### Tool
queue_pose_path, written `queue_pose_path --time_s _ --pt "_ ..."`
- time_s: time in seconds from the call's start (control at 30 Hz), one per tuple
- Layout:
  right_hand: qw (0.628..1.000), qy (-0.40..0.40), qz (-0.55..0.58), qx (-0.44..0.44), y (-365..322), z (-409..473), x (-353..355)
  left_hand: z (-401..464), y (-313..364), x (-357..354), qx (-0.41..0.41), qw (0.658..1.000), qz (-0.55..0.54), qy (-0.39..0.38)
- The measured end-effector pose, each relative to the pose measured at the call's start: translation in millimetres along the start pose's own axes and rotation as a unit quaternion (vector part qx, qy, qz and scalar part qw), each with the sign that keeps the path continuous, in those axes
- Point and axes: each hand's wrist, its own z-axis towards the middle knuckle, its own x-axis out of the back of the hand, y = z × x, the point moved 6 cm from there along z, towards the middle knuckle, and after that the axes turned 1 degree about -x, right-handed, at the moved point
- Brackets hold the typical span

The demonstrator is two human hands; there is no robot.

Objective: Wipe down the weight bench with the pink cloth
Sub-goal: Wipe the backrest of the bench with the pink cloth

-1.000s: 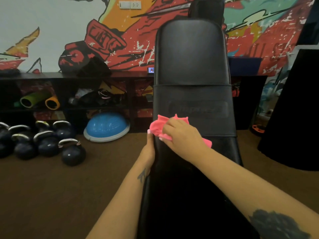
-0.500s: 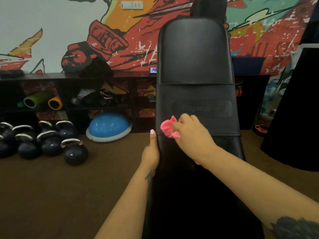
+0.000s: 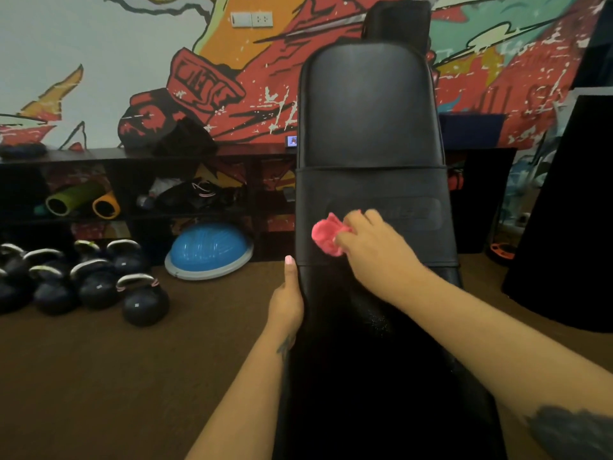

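The black padded weight bench [image 3: 370,127] runs from the bottom of the view up to its raised backrest in the middle. My right hand [image 3: 374,250] holds a bunched pink cloth [image 3: 326,237] pressed on the lower part of the backrest, left of an embossed logo panel. My left hand [image 3: 288,298] rests against the bench's left edge, thumb pointing up, fingers hidden behind the pad.
Several black kettlebells [image 3: 96,283] sit on the brown floor at left, beside a blue half-ball trainer [image 3: 209,252]. A low dark shelf [image 3: 132,180] with rolled mats lines the painted wall. A tall black object [image 3: 570,207] stands at right.
My right hand has slid the pink cloth up the bench, from the seat joint onto the lower backrest, and the cloth is more bunched. My left hand stays on the left edge.
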Motion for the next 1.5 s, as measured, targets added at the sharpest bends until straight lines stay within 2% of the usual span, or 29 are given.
queue_pose_path --time_s 0.1,0.23,0.33,0.4,0.5,0.6,0.7,0.73,0.8,0.87,0.93,1.0,1.03,1.07,1.2,1.27,1.37,1.5 --pt "0.998 0.055 0.011 -0.024 -3.7 24.4 13.2 0.2 -0.2 0.3 0.004 1.0 0.005 0.007" --pt "0.999 -0.023 0.02 0.027 -41.5 7.6 -1.3 0.1 1.7 -1.1 -0.016 1.0 -0.009 0.005" --pt "0.997 -0.03 0.035 0.059 -27.7 -19.9 -3.7 0.5 -0.2 -1.9 -0.009 1.0 -0.012 -0.005" --pt "0.999 -0.015 0.022 0.042 -4.4 -18.1 -0.1 0.2 -0.5 -0.6 -0.005 1.0 -0.008 0.0" --pt "0.999 0.018 0.015 -0.034 17.6 8.4 4.8 -0.5 -0.2 -0.3 0.008 1.0 0.005 0.005" --pt "0.996 0.063 0.041 -0.045 -5.4 27.4 15.2 -5.1 2.4 -0.8 0.011 1.0 -0.007 0.004" --pt "0.999 -0.046 0.006 0.015 -25.8 9.8 -2.0 -4.7 2.7 -1.9 -0.005 1.0 -0.015 0.002" --pt "0.997 -0.061 0.019 0.033 -25.3 -1.4 -1.5 -5.3 2.9 -1.6 -0.004 1.0 -0.014 0.0" --pt "0.998 -0.034 0.046 0.039 -8.3 -17.8 1.4 -3.6 0.9 -1.3 0.004 1.0 -0.006 -0.005" --pt "1.0 -0.009 0.014 0.009 17.1 -18.1 4.2 -2.4 -0.5 -1.2 0.012 1.0 -0.004 -0.003" --pt "0.997 -0.005 -0.01 -0.079 39.9 0.8 9.2 -2.2 -1.2 -0.9 0.019 1.0 -0.002 0.001" --pt "0.987 0.043 -0.005 -0.155 45.2 27.5 18.6 -2.7 -0.8 -0.6 0.029 1.0 -0.003 -0.003" --pt "0.985 0.065 0.013 -0.16 37.7 39.0 21.1 -0.9 -1.3 -0.9 0.028 1.0 -0.003 -0.006" --pt "0.987 0.068 0.018 -0.144 24.1 48.0 20.8 -0.7 -0.7 -0.7 0.029 1.0 0.0 -0.006" --pt "1.0 -0.023 0.019 -0.011 -18.0 39.6 2.7 1.5 -2.1 -0.1 0.021 1.0 -0.007 -0.001" --pt "0.999 -0.013 0.037 0.009 -6.2 27.4 3.2 1.0 -1.9 -0.7 0.01 1.0 -0.01 -0.003" --pt "0.998 0.03 0.007 -0.05 26.6 37.5 9.5 5.3 -4.5 -0.5 0.009 1.0 0.003 -0.004" --pt "0.99 0.052 0.009 -0.132 27.9 77.3 17.0 4.5 -5.4 -0.1 0.032 0.999 0.005 -0.011"
